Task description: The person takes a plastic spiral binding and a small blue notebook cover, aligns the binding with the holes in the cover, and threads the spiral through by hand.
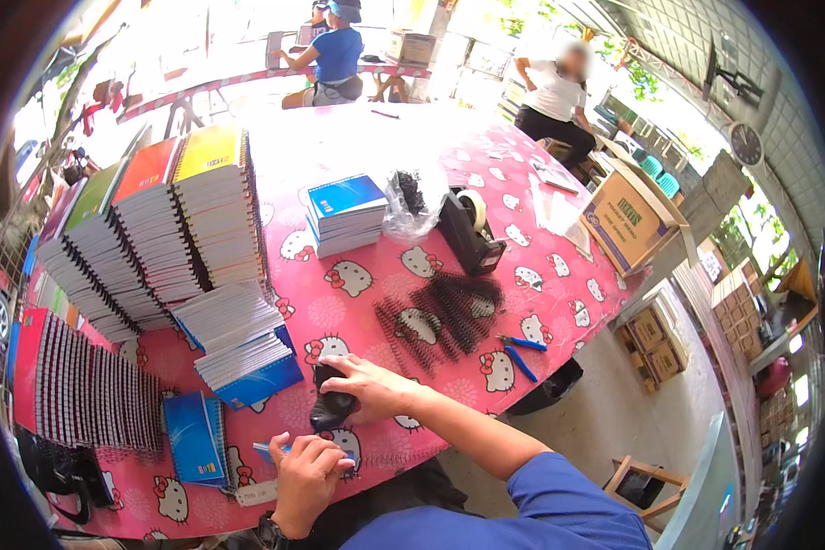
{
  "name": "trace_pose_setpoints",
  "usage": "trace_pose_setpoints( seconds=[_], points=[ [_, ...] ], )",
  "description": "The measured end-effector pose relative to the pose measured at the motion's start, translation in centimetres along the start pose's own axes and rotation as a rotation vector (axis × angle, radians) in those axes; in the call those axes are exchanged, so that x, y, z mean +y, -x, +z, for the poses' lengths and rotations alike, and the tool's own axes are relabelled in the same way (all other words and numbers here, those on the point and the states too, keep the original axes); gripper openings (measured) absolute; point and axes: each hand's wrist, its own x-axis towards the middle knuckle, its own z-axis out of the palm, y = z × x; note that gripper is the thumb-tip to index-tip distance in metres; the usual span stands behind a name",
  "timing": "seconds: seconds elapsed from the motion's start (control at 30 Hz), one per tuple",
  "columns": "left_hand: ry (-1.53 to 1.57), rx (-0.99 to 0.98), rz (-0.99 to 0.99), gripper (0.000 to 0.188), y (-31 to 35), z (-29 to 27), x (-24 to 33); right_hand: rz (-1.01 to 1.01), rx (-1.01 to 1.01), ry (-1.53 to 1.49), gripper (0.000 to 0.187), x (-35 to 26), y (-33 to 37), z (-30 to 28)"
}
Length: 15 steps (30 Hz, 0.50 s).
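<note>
My right hand reaches across the pink cloth with its fingers wrapped over a black, rounded object, whose kind I cannot make out. Closer to me, my left hand has its fingers curled together. A small blue edge shows beside its fingertips, but what the fingers hold is hidden. Left of that hand lie blue spiral notebooks. A white strip sits near the table's front edge. Beyond my hands is a stack of unbound blue-covered booklets.
Tall stacks of spiral notebooks line the left side. Loose black binding coils, blue-handled pliers, a tape dispenser and a blue booklet stack lie to the right. A carton stands beyond. Other people are farther back.
</note>
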Motion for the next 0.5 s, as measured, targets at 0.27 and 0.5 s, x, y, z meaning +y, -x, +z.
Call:
trace_pose_setpoints(
  seconds=[0.27,0.5],
  points=[
    [-0.01,-0.014,0.042,0.024,-0.2,-0.3,-0.5,0.067,0.067,0.026,0.06,-0.8,-0.3,1.6],
    [-0.05,0.154,-0.012,0.024,1.1,-0.4,-2.3,0.105,-0.076,-1.185,0.043,-1.4,5.6,-1.0]
  ],
)
